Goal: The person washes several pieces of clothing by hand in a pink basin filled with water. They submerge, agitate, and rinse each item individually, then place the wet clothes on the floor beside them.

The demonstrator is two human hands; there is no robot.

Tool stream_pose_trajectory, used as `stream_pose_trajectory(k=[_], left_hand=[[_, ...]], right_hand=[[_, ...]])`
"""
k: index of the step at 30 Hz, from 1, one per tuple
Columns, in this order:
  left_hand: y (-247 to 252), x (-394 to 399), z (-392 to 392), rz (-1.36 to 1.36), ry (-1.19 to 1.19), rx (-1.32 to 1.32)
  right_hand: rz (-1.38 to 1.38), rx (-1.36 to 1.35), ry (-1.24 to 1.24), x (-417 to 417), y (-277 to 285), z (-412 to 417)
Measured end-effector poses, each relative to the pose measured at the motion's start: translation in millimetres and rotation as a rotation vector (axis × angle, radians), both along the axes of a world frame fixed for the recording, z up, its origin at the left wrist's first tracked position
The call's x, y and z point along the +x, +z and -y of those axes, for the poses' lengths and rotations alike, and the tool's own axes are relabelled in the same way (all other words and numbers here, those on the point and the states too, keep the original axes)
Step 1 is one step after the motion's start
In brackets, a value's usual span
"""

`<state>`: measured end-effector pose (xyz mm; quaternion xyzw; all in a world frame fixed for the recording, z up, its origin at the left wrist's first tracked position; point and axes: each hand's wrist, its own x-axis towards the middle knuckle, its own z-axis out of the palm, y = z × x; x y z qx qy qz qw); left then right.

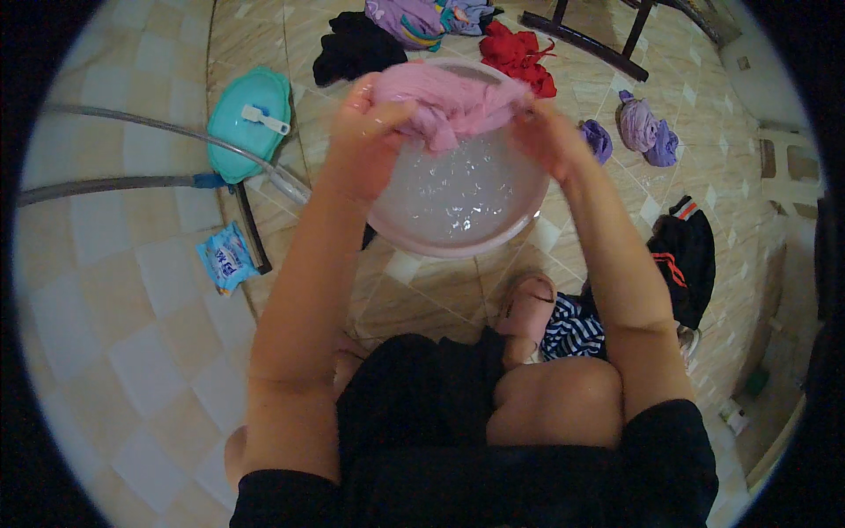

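Observation:
A wet pink cloth point(449, 105) is stretched between both my hands above a pale pink plastic basin point(455, 249). My left hand point(373, 138) grips its left end, thumb laid across the front. At the opposite end, my right hand point(544, 135) pinches the fabric near the basin's right rim; motion blurs it somewhat. Cloudy water point(455, 185) with glinting ripples fills much of the basin. The cloth covers part of the far rim.
Left lie a teal basin point(228, 119) bearing a white brush point(265, 120), hoses point(165, 135) and a blue packet point(228, 259). Beyond are black point(356, 49) and red clothes point(518, 56). Purple bundles point(639, 125) and a black garment point(686, 264) lie right, a dark metal frame point(587, 43) farther back.

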<state>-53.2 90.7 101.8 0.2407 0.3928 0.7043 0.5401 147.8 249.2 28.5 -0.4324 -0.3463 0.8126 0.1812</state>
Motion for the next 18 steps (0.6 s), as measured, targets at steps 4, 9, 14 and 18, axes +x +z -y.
stream_pose_trajectory(k=[4, 9, 14, 18], left_hand=[[-6.5, 35.8, 18.8, -0.25, -0.039, -0.19], [-33.2, 54.6, 34.8, 0.142, 0.121, -0.188], [-78.8, 57.4, 26.9, 0.236, 0.306, -0.226], [-63.9, 57.9, 19.1, 0.412, 0.197, -0.171]], right_hand=[[-0.156, -0.398, 0.101, -15.6, 27.0, 58.9], [-0.255, -0.336, -0.069, -23.3, -3.7, 82.7], [-0.278, -0.496, -0.051, -21.4, 8.5, 94.0], [-0.236, -0.482, -0.032, -16.9, 17.1, 98.7]])
